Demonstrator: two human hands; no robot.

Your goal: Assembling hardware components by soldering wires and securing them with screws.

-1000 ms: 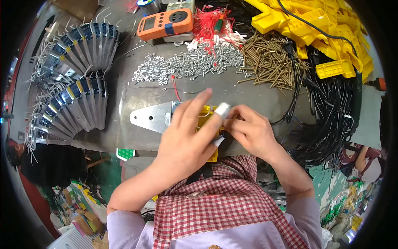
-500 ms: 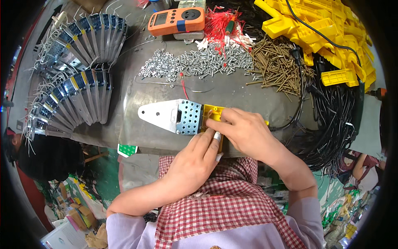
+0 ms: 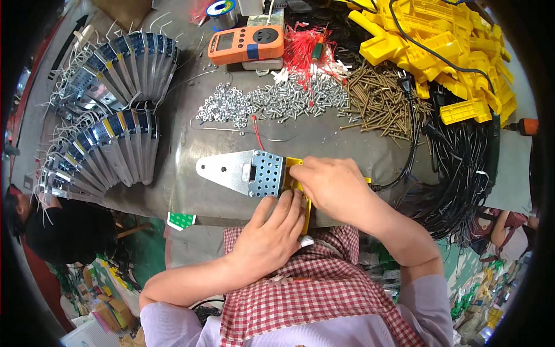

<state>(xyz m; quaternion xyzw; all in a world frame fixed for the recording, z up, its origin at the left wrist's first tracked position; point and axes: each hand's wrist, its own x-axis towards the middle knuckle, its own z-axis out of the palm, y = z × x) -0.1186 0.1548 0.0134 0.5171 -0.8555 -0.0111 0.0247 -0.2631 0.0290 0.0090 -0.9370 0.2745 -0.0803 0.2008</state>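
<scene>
Hands close together at the centre of the head view, both over one yellow case (image 3: 293, 162), largely hidden beneath them on the table (image 3: 338, 141). Left hand (image 3: 267, 232) reaching in from below, fingers stretched out side by side, tips at the lower part of the case; gripping or merely steadying, cannot tell. Right hand (image 3: 335, 182) coming from the right, fingers curled and bunched, tips down at the case; anything pinched between them hidden from sight.

Directly under the fingertips, then, the case, with more of it covered by the right hand. Long axis running across the frame: on the left a tapering silver plate (image 3: 228, 172), next a metal block full of holes (image 3: 267, 174), then the case, and a black cable (image 3: 396, 180) leading off to the right. Nearer to the block's lower right corner, the left hand.

Above, across the upper middle of the frame, loose nuts (image 3: 226, 105), silver screws (image 3: 298, 97) and brown screws (image 3: 378, 103); yellow parts (image 3: 428, 43) heaped at upper right.

Compared with one second ago: left hand lower, no longer hiding the block; right hand farther left, closer to the block.
</scene>
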